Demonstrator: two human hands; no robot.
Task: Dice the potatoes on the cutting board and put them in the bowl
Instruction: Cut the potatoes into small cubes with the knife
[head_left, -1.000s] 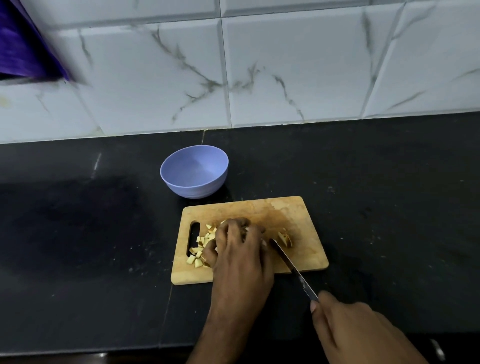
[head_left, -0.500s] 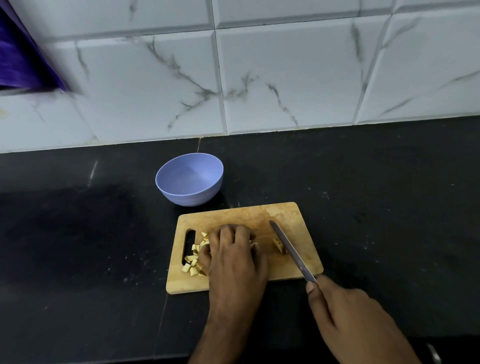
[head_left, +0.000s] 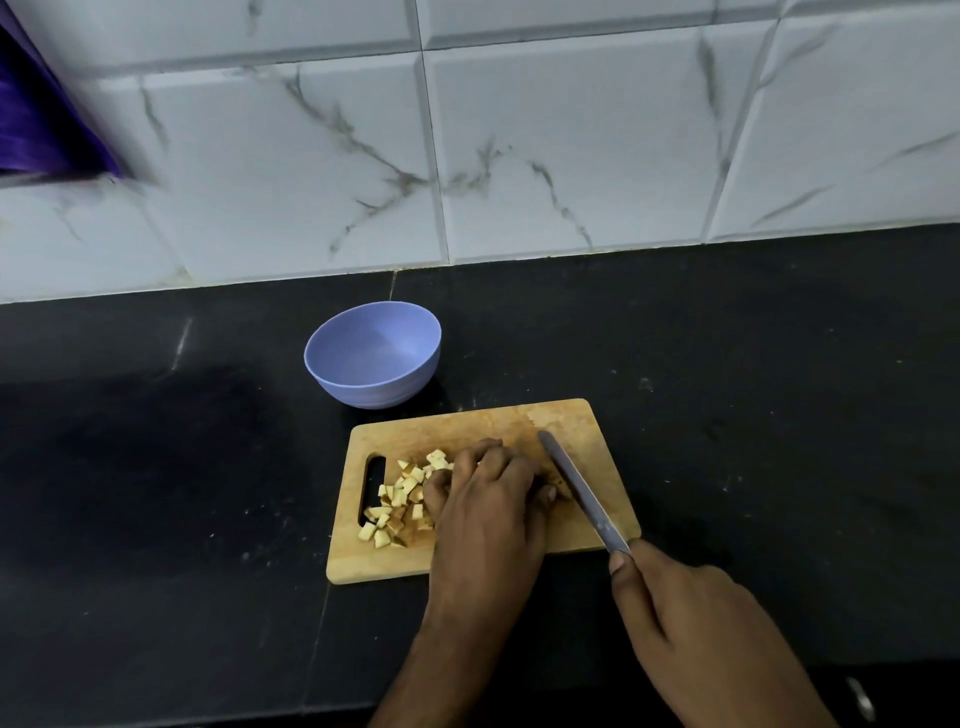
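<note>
A wooden cutting board (head_left: 467, 561) lies on the black counter. Several pale potato cubes (head_left: 400, 496) are piled on its left part, beside the handle slot. My left hand (head_left: 488, 493) lies curled over the middle of the board, covering whatever potato is under it. My right hand (head_left: 691, 618) grips the handle of a knife (head_left: 576, 488); its blade slants across the board just right of my left fingers. An empty lilac bowl (head_left: 374, 384) stands behind the board's left corner.
The white marbled tile wall (head_left: 519, 156) rises behind the black counter (head_left: 779, 415). A purple object (head_left: 36, 124) shows at the upper left edge. A small metallic thing (head_left: 860, 696) lies near the counter's front edge at lower right.
The knife blade swung to the right side of the small potato pieces and moved in toward my left hand, hiding them. My left hand stayed over the board.
</note>
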